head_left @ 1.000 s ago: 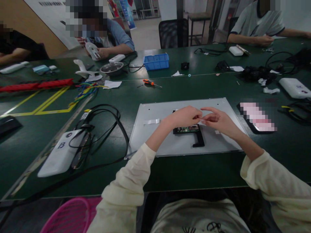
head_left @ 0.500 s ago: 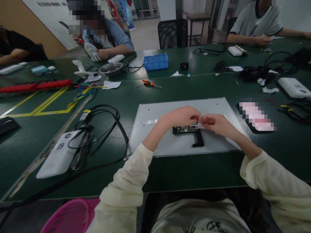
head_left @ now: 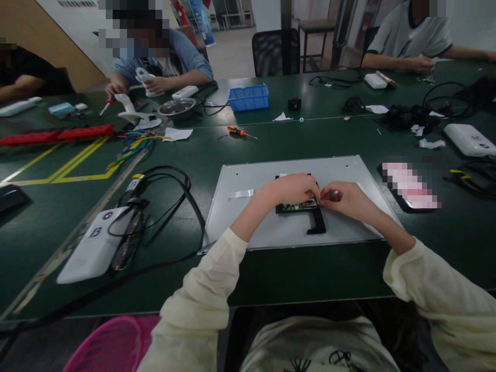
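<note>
A flat grey panel (head_left: 267, 227) lies on the green table in front of me. On its middle sits a green circuit board (head_left: 298, 205) in a black frame (head_left: 318, 223) with a hooked arm. My left hand (head_left: 296, 188) reaches over the board, its fingers bent and pinched at the board's right edge. Right beside it, my right hand (head_left: 341, 197) is closed in a pinch, fingertips close to the left ones. Whatever lies between the fingertips is too small to make out. A silvery strip (head_left: 241, 194) is on the panel left of my left wrist.
Right of the panel lies a phone (head_left: 411, 186); to the left, a white power bank (head_left: 93, 245) with black cables. Beyond are an orange screwdriver (head_left: 236, 131), a blue basket (head_left: 248, 98) and a metal bowl (head_left: 177, 108). Several people sit around the table.
My left hand has lowered slightly over the board, its fingertips now nearer the right ones; my right hand has barely moved. A person across the table has lowered a red-handled tool to the table.
</note>
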`<state>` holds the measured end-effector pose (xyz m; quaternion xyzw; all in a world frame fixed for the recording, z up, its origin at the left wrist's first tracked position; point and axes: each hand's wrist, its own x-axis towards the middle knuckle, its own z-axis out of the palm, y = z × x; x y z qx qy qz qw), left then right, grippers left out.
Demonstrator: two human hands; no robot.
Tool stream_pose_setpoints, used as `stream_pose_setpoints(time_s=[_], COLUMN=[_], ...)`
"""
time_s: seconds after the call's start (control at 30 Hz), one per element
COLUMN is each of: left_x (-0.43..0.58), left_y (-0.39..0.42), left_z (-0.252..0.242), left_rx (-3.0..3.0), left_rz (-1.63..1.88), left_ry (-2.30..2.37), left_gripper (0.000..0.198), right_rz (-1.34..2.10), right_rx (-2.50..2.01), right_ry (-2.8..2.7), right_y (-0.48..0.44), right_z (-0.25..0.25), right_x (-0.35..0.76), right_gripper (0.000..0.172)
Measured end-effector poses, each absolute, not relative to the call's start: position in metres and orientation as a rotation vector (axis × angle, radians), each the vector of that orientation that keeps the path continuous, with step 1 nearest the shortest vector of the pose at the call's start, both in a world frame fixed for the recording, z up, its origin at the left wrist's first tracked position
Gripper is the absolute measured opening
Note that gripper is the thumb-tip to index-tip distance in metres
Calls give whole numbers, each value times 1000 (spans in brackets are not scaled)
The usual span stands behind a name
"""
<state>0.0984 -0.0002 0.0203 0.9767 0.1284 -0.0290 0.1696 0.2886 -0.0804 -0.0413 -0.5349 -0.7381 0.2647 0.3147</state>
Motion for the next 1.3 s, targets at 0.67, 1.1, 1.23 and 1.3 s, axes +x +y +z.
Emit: stream_pose_setpoints(time_s=[0.67, 1.1, 1.23, 1.3], left_x=[-27, -62, -67, -70], left_y=[8, 2, 7, 8], left_z=[23, 1, 0, 5], left_rx=[2551, 2210, 2220, 2149], left_rz=[0, -68, 90, 232], left_ry=[1891, 2012, 1901, 1786], left_gripper=[36, 28, 18, 16], right_rz=[394, 239, 248, 251], right_rx=[-1356, -1313, -1285, -1263], right_ry=[-1957, -2002, -1996, -1996], right_y=[-86, -92, -91, -91], right_z=[-41, -44, -40, -36], right_x=[282, 273, 267, 263], right_gripper=[14, 14, 13, 14])
